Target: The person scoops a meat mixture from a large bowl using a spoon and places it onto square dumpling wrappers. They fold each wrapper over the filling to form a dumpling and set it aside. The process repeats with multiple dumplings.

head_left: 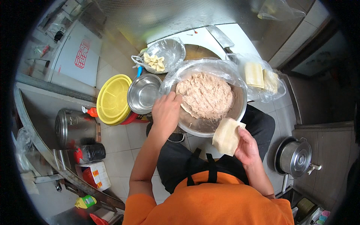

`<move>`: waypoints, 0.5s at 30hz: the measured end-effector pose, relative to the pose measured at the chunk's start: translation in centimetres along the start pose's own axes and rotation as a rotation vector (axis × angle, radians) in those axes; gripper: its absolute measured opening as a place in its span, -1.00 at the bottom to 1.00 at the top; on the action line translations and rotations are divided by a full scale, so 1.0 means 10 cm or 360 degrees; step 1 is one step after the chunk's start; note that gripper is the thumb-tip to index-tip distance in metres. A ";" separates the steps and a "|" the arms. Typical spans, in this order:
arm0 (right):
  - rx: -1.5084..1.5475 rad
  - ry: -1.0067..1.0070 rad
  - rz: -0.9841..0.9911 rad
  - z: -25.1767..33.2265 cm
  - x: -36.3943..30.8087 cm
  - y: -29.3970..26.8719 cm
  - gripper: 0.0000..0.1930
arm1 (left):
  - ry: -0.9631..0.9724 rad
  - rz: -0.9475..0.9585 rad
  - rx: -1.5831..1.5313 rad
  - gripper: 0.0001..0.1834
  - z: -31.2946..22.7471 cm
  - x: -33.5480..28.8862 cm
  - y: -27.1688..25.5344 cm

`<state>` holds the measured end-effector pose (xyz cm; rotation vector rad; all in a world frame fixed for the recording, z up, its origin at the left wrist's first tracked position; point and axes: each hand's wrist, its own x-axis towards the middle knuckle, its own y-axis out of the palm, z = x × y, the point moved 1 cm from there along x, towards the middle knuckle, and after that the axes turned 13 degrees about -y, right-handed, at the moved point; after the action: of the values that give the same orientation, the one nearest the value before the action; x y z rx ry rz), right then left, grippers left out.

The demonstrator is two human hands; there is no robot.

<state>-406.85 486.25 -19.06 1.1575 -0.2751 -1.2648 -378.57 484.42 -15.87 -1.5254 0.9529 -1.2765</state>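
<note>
A large steel basin [240, 108] in front of me holds a mound of pinkish minced meat filling [205, 95]. My left hand [167, 112] is at the basin's left side, its fingers closed at the edge of the meat; whatever they may grip is hidden. My right hand [247, 146] holds pale, square dough wrappers [227, 136] just off the basin's near right rim, with the thumb on their right edge. More wrappers [254, 75] lie in a clear plastic bag to the right. Several folded wontons [154, 62] sit in a plastic-lined steel bowl [173, 48] at the far left.
An empty steel bowl [144, 93] and a yellow plastic colander [113, 99] stand left of the basin. A cleaver [220, 36] lies on the white surface behind. Crumpled clear plastic [210, 66] covers the basin's far rim. A lidded pot [295, 157] is at the right.
</note>
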 end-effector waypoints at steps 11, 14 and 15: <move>-0.0022 -0.0027 -0.0136 0.05 0.04 0.28 -0.51 | -0.0136 0.0404 -0.1571 -0.64 -0.50 -0.59 -0.42; -0.0038 -0.0030 -0.0135 0.05 0.02 0.38 -0.53 | 0.0182 -0.0029 -0.0922 -0.63 -0.58 -0.63 -0.36; -0.0024 -0.0033 -0.0145 0.05 0.02 0.39 -0.54 | 0.0239 -0.0087 -0.0795 -0.59 -0.60 -0.64 -0.33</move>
<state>-404.82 485.28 -15.78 1.1558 -0.2299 -1.3574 -385.48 490.45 -14.17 -1.8589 1.4138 -1.2631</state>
